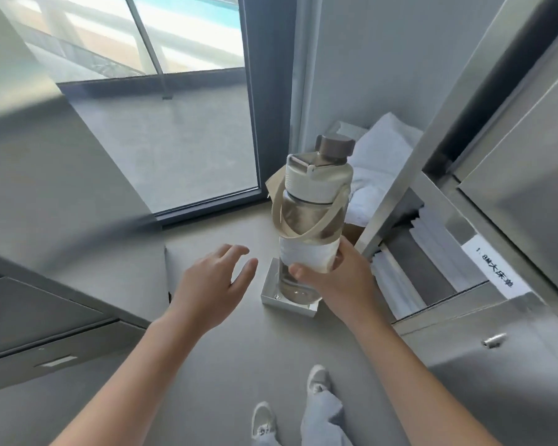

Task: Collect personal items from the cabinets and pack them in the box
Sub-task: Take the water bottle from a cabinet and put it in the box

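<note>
Clear water bottle (313, 220), brown cap, beige strap, held upright above floor, its base in front of shallow white box (270, 294). Right hand (339, 281) grips bottle's lower body, fingers curled round it. Left hand (211, 284) empty just beside, fingers spread, relaxed. Open metal cabinet (512, 365) at right, folded white linens (432, 239) shelved, paper label (493, 268) on shelf edge.

Linen store or housekeeping room: brushed steel cabinets (529, 175), stacked folded white linen (435, 246) inside, printed paper label (493, 272), floor-length window (174, 140), grey floor (239, 349).
</note>
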